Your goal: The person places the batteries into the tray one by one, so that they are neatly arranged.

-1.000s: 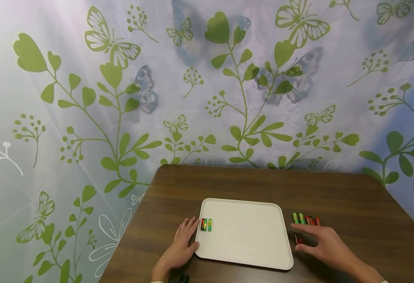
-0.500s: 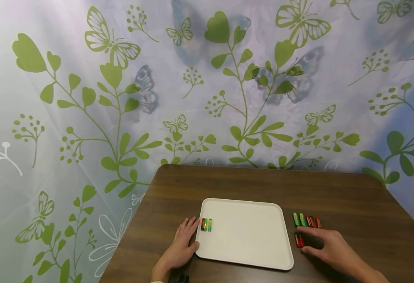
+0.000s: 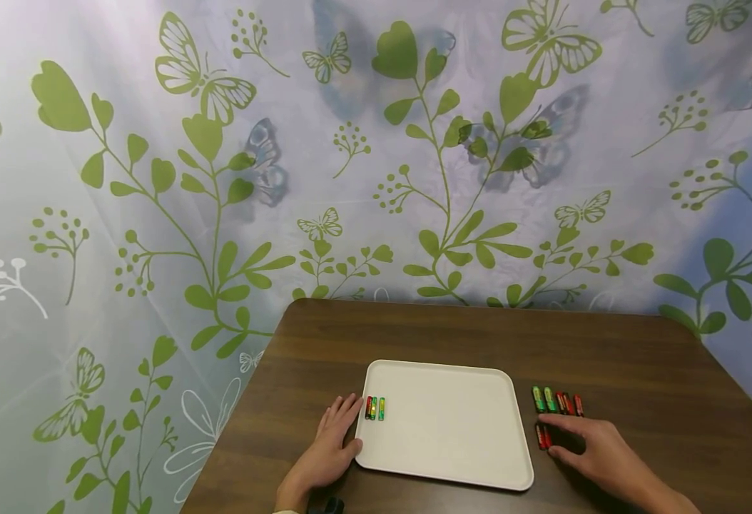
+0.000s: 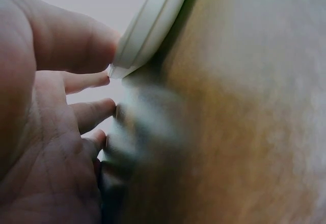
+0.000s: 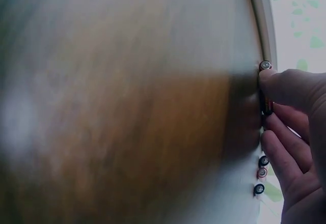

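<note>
At the left rim of a white tray (image 3: 443, 435), my left hand (image 3: 326, 446) lies with fingers extended. In the left wrist view its thumb (image 4: 76, 40) touches the tray's edge (image 4: 145, 33). My right hand (image 3: 601, 453) is on the table just right of the tray. Its thumb and index finger pinch a red-and-black battery (image 3: 548, 436) by its ends, and another such battery (image 3: 540, 436) lies alongside. The right wrist view shows the thumb against the end of a battery (image 5: 265, 65); the index fingertip is partly hidden there.
One red battery (image 3: 368, 407) and two green ones (image 3: 382, 409) lie side by side inside the tray's left edge. Beyond my right hand, two green batteries (image 3: 549, 399) and several red ones (image 3: 578, 405) form a row on the brown table (image 3: 453, 328). A patterned curtain (image 3: 350, 178) hangs behind.
My right hand has shifted slightly right and drawn its thumb and index finger in to the ends of the red-and-black batteries. My left hand and the tray have stayed still.
</note>
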{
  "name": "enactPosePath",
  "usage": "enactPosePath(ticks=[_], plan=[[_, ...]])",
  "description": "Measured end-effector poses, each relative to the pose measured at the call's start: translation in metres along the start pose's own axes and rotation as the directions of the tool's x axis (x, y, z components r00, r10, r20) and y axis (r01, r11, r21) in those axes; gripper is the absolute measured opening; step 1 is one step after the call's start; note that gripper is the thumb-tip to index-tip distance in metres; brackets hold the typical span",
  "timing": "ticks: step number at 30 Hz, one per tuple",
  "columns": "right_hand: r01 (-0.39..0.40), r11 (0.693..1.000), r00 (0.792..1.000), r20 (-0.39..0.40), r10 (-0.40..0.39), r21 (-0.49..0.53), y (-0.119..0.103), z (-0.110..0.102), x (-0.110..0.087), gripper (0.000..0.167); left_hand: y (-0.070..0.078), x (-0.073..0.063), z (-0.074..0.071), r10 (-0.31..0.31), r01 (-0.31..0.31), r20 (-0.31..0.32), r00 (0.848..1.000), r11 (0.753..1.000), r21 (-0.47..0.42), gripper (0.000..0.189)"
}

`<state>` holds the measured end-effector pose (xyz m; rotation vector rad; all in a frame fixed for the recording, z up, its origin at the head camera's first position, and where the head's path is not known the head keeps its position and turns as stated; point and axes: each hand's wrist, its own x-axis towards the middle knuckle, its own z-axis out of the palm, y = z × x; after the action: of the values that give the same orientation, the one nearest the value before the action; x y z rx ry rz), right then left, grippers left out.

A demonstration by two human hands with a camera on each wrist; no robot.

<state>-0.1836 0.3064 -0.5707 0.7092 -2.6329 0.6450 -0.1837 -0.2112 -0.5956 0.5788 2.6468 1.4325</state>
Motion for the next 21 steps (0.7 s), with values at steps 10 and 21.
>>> enactPosePath(ticks=[10, 21], plan=[[0.051, 0.999, 0.998, -0.028, -0.051, -0.014, 0.0, -0.007, 0.007, 0.054, 0.007, -0.001, -0.001, 0.007, -0.007, 0.005, 1.0, 1.0, 0.007, 0.073], [0.048, 0.999, 0.999, -0.01, -0.048, 0.005, -0.014, -0.02, 0.033, 0.055, 0.007, -0.001, 0.0, 0.003, -0.003, 0.004, 1.0, 1.0, 0.007, 0.072]])
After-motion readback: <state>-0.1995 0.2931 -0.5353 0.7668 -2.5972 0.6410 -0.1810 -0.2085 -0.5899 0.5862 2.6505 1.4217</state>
